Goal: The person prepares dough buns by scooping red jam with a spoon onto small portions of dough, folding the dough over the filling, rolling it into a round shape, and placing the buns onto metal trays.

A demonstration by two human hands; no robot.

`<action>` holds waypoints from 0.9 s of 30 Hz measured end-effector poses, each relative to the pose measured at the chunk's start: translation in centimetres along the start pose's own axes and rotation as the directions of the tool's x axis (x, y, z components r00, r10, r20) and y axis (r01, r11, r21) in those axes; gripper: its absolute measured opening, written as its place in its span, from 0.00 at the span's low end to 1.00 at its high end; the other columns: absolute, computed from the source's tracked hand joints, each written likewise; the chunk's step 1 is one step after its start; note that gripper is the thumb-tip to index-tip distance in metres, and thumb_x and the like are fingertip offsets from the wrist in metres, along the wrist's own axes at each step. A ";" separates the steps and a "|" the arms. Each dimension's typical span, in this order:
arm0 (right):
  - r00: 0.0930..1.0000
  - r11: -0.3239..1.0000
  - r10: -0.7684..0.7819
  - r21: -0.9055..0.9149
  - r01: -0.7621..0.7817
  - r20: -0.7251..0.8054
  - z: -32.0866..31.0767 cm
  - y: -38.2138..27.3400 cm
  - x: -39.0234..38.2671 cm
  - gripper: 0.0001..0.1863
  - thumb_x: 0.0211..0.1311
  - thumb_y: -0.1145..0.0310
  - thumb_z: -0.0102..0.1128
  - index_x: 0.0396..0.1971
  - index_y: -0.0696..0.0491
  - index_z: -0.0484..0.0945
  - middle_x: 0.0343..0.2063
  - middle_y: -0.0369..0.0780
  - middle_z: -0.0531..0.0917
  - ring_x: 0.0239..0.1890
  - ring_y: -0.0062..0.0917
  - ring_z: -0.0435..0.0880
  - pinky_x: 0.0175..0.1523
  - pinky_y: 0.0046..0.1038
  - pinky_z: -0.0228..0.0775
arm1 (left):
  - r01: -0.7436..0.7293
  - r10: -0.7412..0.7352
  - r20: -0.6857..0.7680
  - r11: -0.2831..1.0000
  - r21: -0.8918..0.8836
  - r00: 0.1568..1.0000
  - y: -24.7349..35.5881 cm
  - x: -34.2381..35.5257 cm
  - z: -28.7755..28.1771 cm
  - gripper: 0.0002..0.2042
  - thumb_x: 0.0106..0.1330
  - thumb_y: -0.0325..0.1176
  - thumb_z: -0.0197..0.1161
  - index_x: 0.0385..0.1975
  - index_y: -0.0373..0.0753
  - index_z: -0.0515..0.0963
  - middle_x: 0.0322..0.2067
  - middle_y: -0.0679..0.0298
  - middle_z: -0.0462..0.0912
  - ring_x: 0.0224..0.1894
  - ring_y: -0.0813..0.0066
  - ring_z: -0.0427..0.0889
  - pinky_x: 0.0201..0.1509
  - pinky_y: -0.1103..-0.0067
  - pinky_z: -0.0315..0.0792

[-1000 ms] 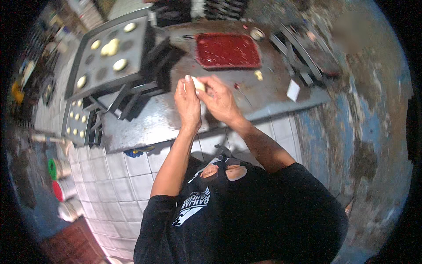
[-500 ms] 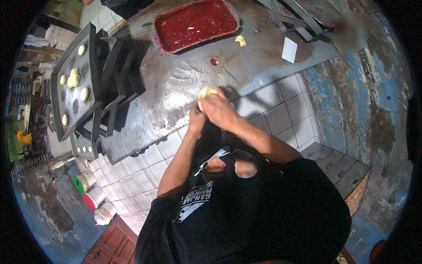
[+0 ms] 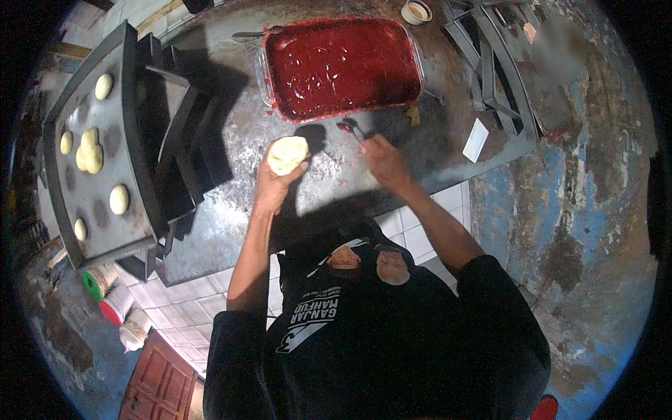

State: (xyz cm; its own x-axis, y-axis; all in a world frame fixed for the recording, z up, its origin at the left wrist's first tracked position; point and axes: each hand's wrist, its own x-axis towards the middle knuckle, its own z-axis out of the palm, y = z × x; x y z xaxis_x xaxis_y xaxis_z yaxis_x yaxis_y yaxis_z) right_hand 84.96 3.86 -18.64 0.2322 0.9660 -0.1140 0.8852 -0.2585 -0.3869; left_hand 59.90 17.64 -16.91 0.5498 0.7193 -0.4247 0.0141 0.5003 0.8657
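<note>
My left hand (image 3: 273, 183) is closed around a piece of pale, flattened dough (image 3: 288, 155), held up above the floury metal worktable (image 3: 241, 150). To the right, my right hand (image 3: 386, 162) grips the handle of a spoon (image 3: 355, 130) whose bowl is smeared red. The spoon is close to the table surface, just in front of a clear rectangular dish (image 3: 262, 80) filled with glossy red jam (image 3: 343, 66). My fingers partly hide the spoon's handle.
Stacked dark metal trays stand at left; the top tray (image 3: 98, 189) bears several pale dough balls (image 3: 119, 199). Dark metal frames (image 3: 490, 70), a white card (image 3: 475, 140) and a small round cup (image 3: 416, 12) lie to the right. A peeling wall (image 3: 560, 203) borders the table's right end.
My hands have moved apart. The left carries the dough leftward; the right has let go of it and taken hold of the spoon that lay on the table. The view has shifted.
</note>
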 end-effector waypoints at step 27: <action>0.967 0.973 -0.102 0.180 0.145 -0.232 0.1 -6.6 -6.4 0.18 0.67 0.74 0.55 0.57 0.56 0.75 0.33 0.49 0.74 0.35 0.49 0.79 0.39 0.43 0.72 | -0.147 0.378 -0.184 0.695 0.704 0.907 -1.6 5.2 6.0 0.15 0.67 0.32 0.62 0.51 0.38 0.70 0.43 0.44 0.83 0.46 0.40 0.82 0.46 0.57 0.75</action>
State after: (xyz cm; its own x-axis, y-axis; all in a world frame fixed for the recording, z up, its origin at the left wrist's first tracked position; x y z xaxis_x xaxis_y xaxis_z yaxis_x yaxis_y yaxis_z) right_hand 77.63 -0.60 -15.44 0.2282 0.9633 0.1412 0.8225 -0.1132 -0.5574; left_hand 67.72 17.69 -18.90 0.3506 0.9304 -0.1068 0.5175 -0.0975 0.8501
